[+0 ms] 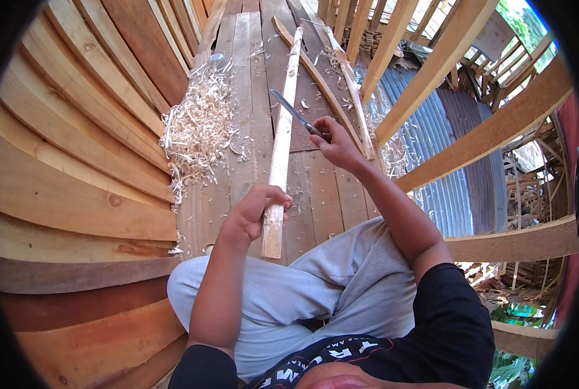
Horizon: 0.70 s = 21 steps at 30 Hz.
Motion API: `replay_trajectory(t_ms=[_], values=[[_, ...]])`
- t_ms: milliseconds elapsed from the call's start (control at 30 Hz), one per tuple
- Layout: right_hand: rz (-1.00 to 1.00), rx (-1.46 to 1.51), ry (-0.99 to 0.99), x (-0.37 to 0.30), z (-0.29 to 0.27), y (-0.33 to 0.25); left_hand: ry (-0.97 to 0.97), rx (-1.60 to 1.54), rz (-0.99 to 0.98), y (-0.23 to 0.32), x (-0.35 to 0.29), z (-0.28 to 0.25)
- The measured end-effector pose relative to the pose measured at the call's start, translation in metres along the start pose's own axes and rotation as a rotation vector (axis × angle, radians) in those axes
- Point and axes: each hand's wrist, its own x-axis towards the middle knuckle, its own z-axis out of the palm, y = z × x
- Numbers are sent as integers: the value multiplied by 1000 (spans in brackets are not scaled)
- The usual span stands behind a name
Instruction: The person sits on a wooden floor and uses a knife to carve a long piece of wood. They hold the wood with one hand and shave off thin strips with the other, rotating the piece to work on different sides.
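Note:
A long pale strip of wood [281, 152] stretches away from me over the plank floor, its near end raised by my lap. My left hand [259, 209] is wrapped round this strip close to its near end. In my right hand [335, 142] is a knife [292, 113] with a dark handle, mostly covered by my fingers. Its blade points up and left, and the tip lies over the strip in the picture; whether it touches the wood I cannot tell.
A heap of curled wood shavings [205, 120] lies left of the strip, by the plank wall [75, 155]. Two more strips, a brown one [322, 81] and a pale one [351, 84], rest on the floor [244, 110] to the right. A slatted wooden railing [425, 71] borders that side, with corrugated roofing [425, 136] beyond.

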Motion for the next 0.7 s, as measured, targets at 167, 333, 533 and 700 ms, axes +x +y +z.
replay_trajectory(t_ms=[167,333,533,700], values=[[55,-53,-166,14,-1,-5,119,88,84,-5,1,8],[-92,-188,-253,21,-1,-12,110,182,86,-9,7,10],[-207,-636,-153,20,-2,-37,87,152,63,-8,6,11],[-141,-754,-65,23,8,-35,90,146,59,-10,7,12]])
